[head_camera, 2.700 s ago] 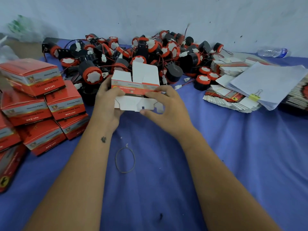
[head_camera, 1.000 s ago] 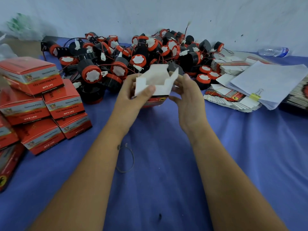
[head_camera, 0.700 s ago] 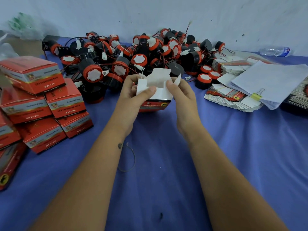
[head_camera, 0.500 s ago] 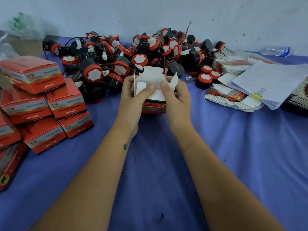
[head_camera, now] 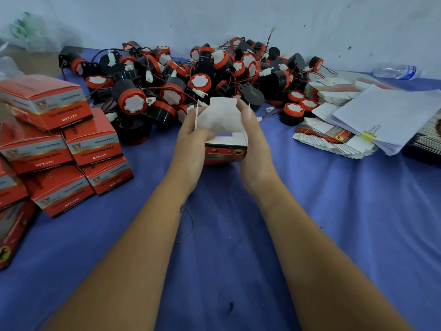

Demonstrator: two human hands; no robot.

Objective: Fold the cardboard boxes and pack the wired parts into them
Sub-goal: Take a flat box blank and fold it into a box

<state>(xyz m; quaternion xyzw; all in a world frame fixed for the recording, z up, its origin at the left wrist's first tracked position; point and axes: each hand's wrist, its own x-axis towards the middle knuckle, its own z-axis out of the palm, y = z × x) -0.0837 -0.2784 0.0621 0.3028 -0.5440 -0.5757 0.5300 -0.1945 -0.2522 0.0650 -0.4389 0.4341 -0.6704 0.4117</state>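
A small red-and-white cardboard box [head_camera: 225, 149] stands on the blue cloth between my hands, its white flaps up and partly folded inward. My left hand [head_camera: 191, 149] grips its left side, thumb over a white flap. On the right side, my right hand [head_camera: 253, 149] holds the box with fingers reaching up along the rear flap. Just behind lies a heap of black-and-red wired parts [head_camera: 191, 75] with white connectors.
Folded red boxes [head_camera: 71, 149] are stacked at the left. Flat unfolded boxes [head_camera: 334, 142] and clipped white papers [head_camera: 386, 115] lie at the right, a plastic bottle [head_camera: 396, 71] by the wall. A rubber band [head_camera: 188, 225] lies under my left forearm.
The box went from flat-sided in my hands to standing on the cloth. My thumbs have pressed the white flaps further inward, and both hands sit lower and closer together.
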